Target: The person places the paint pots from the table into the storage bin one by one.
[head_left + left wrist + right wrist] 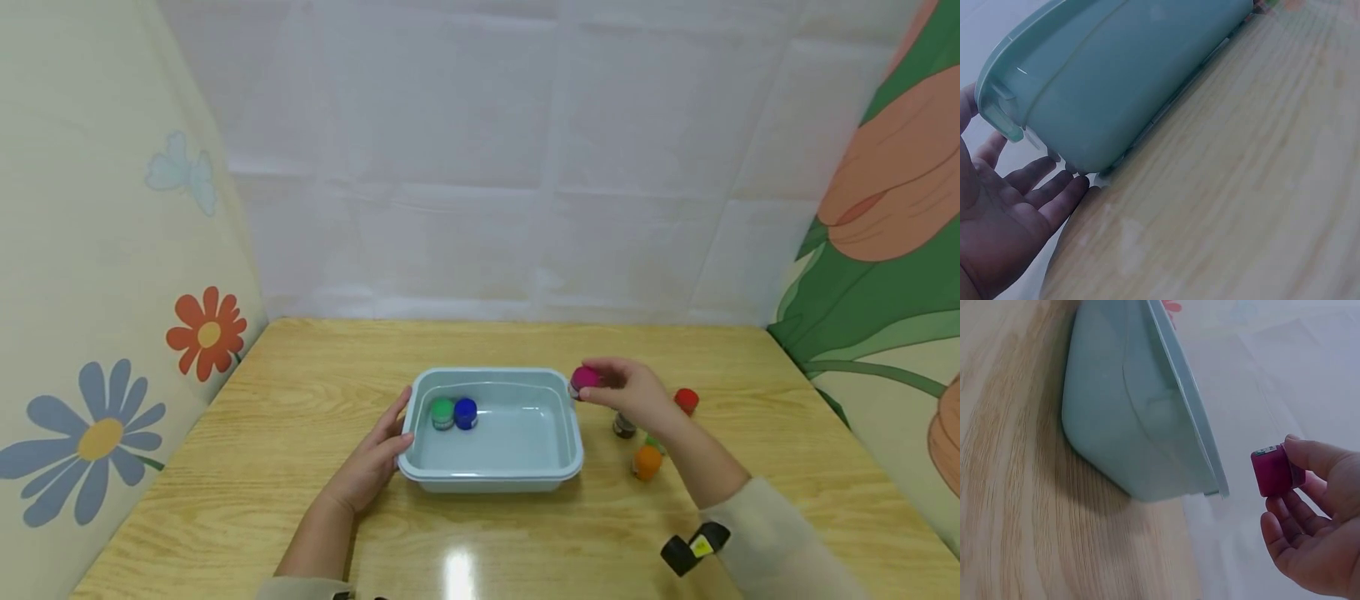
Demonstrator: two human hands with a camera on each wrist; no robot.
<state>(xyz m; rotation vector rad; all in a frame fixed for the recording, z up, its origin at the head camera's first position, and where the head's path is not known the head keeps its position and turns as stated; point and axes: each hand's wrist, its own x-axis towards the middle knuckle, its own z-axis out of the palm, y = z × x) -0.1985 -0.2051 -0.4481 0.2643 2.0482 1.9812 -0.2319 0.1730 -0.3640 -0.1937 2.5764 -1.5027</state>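
A pale blue plastic tub [491, 477] stands on the table. Its floor holds a small jar with a green lid [442, 413] and one with a blue lid [466, 412], side by side at the left. My left hand [369, 461] rests against the tub's left end, thumb at the rim; in the left wrist view its fingers [1063, 203] reach out fairly straight to the tub's side. Between thumb and fingers my right hand [637, 396] pinches a small magenta paint jar [1272, 472], held up beside the tub's right rim.
To the right of the tub, partly under my right forearm, are more small jars: a red-lidded one [686, 401], a dark one [624, 427], an orange one [647, 462] and a mostly hidden green one [655, 444]. A white sheet [480, 167] hangs behind the wooden table [337, 350].
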